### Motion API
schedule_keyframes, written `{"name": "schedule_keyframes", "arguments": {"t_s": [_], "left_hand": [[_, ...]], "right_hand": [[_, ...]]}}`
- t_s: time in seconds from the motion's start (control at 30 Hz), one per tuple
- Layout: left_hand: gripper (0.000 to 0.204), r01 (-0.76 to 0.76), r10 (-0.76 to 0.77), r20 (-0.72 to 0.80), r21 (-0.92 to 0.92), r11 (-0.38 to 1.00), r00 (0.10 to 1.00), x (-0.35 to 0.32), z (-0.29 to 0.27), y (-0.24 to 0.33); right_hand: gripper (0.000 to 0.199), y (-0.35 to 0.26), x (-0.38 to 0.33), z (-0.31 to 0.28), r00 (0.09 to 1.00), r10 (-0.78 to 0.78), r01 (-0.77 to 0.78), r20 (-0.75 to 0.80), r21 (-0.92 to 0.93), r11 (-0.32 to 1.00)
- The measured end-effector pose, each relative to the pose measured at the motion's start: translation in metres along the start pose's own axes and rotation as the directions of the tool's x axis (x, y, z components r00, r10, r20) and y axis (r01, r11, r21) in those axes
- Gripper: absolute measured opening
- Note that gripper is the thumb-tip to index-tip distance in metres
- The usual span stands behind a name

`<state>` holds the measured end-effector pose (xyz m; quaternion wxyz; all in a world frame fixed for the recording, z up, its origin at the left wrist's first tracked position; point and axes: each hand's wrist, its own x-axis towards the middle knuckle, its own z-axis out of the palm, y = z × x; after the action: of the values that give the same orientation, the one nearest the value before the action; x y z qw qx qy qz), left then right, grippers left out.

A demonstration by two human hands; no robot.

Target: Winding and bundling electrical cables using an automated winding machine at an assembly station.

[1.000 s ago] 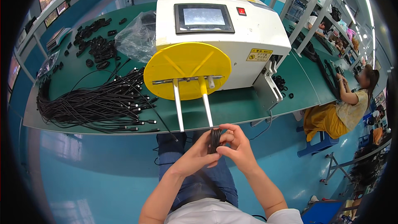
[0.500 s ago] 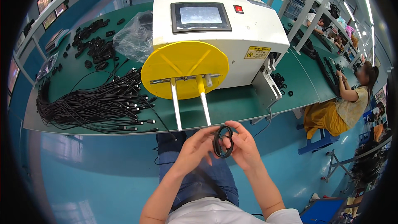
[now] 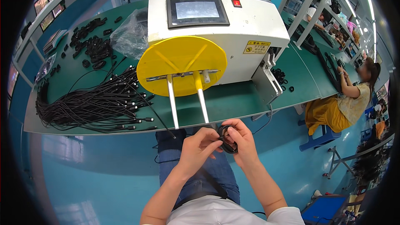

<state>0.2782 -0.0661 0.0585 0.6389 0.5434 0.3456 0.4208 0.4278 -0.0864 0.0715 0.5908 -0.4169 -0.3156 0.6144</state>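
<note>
A small black coiled cable point(image 3: 228, 147) hangs in the air just in front of the table's near edge, between my two hands. My right hand point(image 3: 243, 143) wraps its fingers and thumb round the coil's right side. Thumb and forefinger of my left hand point(image 3: 197, 147) pinch at the coil's left side; whether they grip a cable end or a loop is hidden. Just beyond my hands, two rods point(image 3: 172, 104) stick out from the yellow disc point(image 3: 158, 64) on the front of a white machine point(image 3: 246, 27). No cable is wound on the rods.
A long pile of straight black cables point(image 3: 89, 106) lies on the green table point(image 3: 233, 100) at left. Behind it are several coiled cables point(image 3: 93, 48) and a clear plastic bag point(image 3: 130, 29). Small black rings point(image 3: 280, 77) lie right of the machine. A co-worker point(image 3: 352, 96) sits at far right.
My left hand has closed from loose fingers to a pinch at the coil. My right hand has wrapped more tightly round it, and the coil now tilts and shows less of its opening.
</note>
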Motion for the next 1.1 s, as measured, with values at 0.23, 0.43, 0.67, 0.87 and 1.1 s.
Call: {"name": "schedule_keyframes", "arguments": {"t_s": [0.23, 0.43, 0.67, 0.87, 1.1], "left_hand": [[0.019, -0.067, 0.038, 0.148, 0.197, 0.978, 0.988, 0.004, -0.008, -0.011], [0.054, -0.178, 0.173, 0.055, 0.085, 0.980, 0.983, 0.001, 0.004, -0.009], [0.087, -0.204, 0.233, 0.038, 0.631, 0.748, 0.972, 0.002, 0.007, 0.007], [0.086, -0.290, 0.304, 0.087, 0.621, 0.728, 0.949, 0.004, 0.002, 0.002], [0.077, -0.236, 0.223, 0.079, 0.389, 0.890, 0.972, 0.006, -0.003, -0.007]], "right_hand": [[0.016, 0.000, 0.002, 0.000, 0.998, -0.054, 0.052, -0.037, -0.057, 0.997], [0.020, 0.005, 0.006, -0.001, 0.997, -0.039, 0.048, -0.060, 0.164, 0.985], [0.028, 0.006, 0.003, 0.006, 0.999, -0.021, 0.023, -0.026, 0.079, 0.997], [0.036, 0.007, 0.004, -0.007, 0.997, -0.050, 0.061, 0.062, -0.187, 0.981], [0.035, 0.001, 0.000, -0.012, 0.989, -0.095, 0.120, 0.117, -0.232, 0.965]]}}
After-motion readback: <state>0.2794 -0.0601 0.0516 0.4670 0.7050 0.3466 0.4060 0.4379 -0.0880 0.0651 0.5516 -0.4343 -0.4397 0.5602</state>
